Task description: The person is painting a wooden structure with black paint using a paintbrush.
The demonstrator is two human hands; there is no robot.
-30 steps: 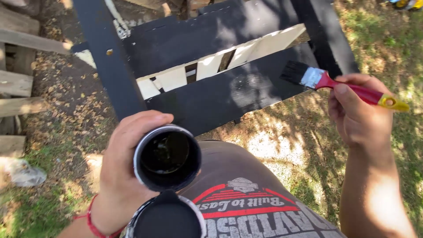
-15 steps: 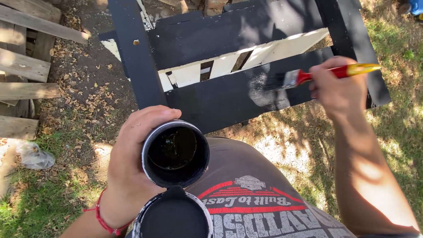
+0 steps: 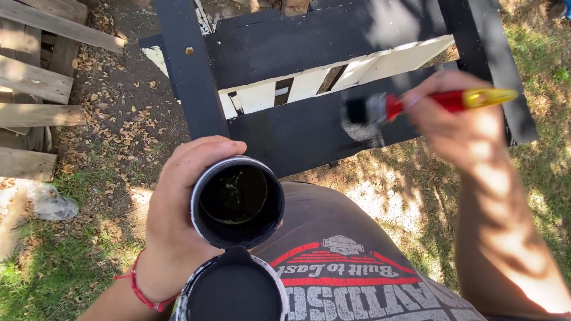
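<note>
- The left hand (image 3: 178, 220) was wrapped around an open paint can (image 3: 237, 202), fingers (image 3: 208, 148) curled over its far side, gripping it above the person's grey printed shirt (image 3: 345, 267).
- The can's inside was coated with black paint, and its black-smeared lid (image 3: 235, 291) hung from the near rim, just below the opening.
- A red string bracelet (image 3: 140, 291) circled the left wrist.
- The right hand (image 3: 458, 116) was clenched on a paintbrush (image 3: 416, 107) with a red and yellow handle; its blurred bristles touched the lower black board of a wooden frame (image 3: 309, 128).
- The frame stood on bare ground strewn with dry leaves (image 3: 113, 125), most boards black, with cream unpainted slats (image 3: 333, 80) between the upper and lower boards.
- Weathered grey planks (image 3: 35, 83) lay by the left edge of the ground, well apart from the frame, and a crumpled plastic bag (image 3: 50, 202) lay on the grass near them.
</note>
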